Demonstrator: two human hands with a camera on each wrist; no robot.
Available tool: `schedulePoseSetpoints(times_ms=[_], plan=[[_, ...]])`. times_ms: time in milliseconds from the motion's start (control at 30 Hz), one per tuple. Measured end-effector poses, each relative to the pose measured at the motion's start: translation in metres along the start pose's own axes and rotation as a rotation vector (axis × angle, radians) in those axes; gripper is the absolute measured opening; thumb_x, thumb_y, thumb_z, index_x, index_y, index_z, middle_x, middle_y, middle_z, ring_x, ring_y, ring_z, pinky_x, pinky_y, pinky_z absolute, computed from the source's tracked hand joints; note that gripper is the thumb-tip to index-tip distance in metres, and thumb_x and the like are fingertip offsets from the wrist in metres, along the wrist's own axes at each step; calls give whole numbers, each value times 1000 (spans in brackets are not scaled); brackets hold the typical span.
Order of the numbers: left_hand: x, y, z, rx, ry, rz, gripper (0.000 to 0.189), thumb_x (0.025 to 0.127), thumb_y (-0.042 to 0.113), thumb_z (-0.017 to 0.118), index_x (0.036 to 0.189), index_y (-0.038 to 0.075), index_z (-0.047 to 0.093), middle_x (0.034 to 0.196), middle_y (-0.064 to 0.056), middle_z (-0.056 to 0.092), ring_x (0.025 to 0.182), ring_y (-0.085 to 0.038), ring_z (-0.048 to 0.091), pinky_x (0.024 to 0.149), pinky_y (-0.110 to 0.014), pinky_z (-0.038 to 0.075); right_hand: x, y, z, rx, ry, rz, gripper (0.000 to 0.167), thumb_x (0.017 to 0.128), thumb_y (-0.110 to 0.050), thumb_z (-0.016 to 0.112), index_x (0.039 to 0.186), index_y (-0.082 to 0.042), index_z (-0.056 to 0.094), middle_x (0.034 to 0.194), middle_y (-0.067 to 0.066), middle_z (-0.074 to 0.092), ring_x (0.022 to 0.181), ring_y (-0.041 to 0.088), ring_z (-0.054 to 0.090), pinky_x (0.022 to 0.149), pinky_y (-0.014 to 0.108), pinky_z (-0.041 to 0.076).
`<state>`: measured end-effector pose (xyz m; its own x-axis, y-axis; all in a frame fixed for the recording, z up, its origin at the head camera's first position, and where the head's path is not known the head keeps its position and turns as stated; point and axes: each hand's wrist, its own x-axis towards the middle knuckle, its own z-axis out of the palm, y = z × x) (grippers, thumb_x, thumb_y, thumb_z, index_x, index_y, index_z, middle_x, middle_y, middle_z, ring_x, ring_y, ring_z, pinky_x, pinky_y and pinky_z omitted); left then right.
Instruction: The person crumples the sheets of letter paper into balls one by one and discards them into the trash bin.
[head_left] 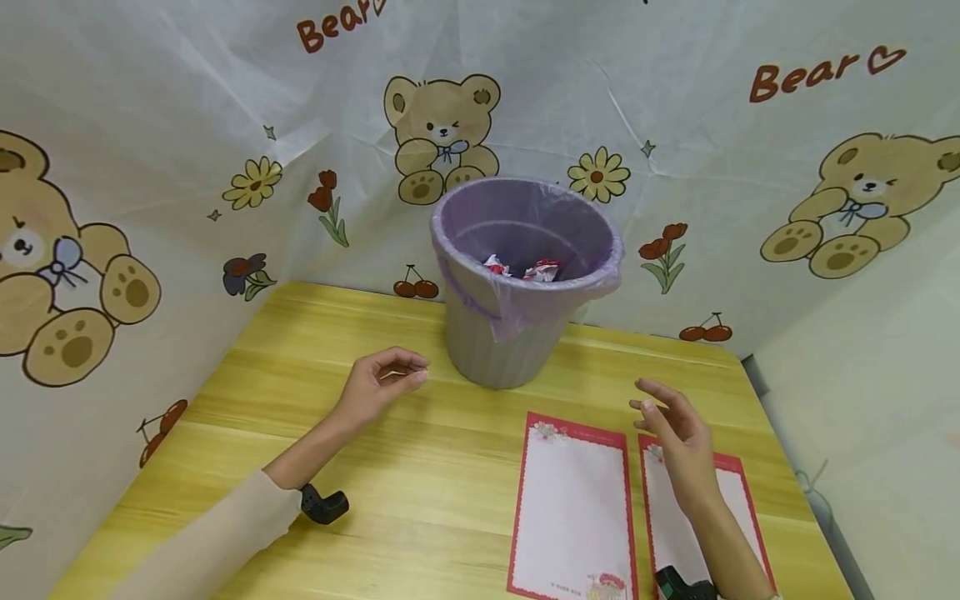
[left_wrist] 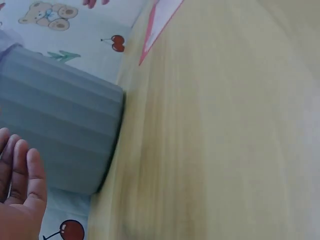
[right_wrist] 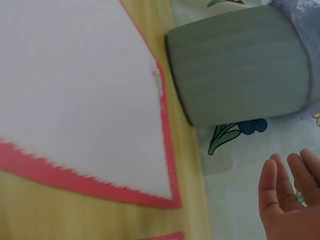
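In the head view, my left hand (head_left: 378, 383) hovers left of the bin, its fingers loosely bent and holding nothing. My right hand (head_left: 681, 442) is raised over the right-hand sheet, fingers relaxed and nothing between them. A grey bin (head_left: 498, 354) lined with a thin purple plastic bag (head_left: 517, 304) stands at the back of the table. Crumpled red-and-white paper (head_left: 542, 271) lies inside it. Two red-bordered white sheets lie flat on the right: one sheet (head_left: 573, 508) in front of the bin, the other sheet (head_left: 671, 521) partly hidden under my right hand and forearm.
The yellow wood-grain table (head_left: 405, 500) has its back edge against a white cloth (head_left: 360, 108) printed with bears, flowers and cherries. A black wrist device (head_left: 324, 505) sits on my left wrist, and another device (head_left: 682, 586) on the right. A pale cable (head_left: 821, 492) hangs beyond the right edge.
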<state>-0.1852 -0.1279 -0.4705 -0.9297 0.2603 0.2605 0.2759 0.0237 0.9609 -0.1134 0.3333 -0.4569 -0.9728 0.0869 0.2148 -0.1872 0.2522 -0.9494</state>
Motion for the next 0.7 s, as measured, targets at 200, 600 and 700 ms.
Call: schedulePoseSetpoints(times_ms=[200,600,700], plan=[[-15,-9,3,-33,-68,-22,23,101,7,74,123,0,72,129,-31,68,111,-11,72,97,-24,62,-21,10,-5,-37,-36,51,41,112,-13,56,151,-1,55,147,-8,65,119,-2,70,95,12,58],[-32,-17,6,11,-154,-68,32,100,9,76,127,-7,69,125,-31,69,107,-10,71,93,-24,63,-38,12,-12,-650,-289,57,55,89,-45,88,138,-28,69,145,4,67,131,26,50,98,52,54],[-36,-17,10,67,-225,-58,37,100,11,77,132,-6,67,125,-28,69,108,-17,72,93,-26,63,-43,14,-13,-720,-336,41,65,82,-46,94,137,-23,69,146,8,65,133,31,44,99,62,51]])
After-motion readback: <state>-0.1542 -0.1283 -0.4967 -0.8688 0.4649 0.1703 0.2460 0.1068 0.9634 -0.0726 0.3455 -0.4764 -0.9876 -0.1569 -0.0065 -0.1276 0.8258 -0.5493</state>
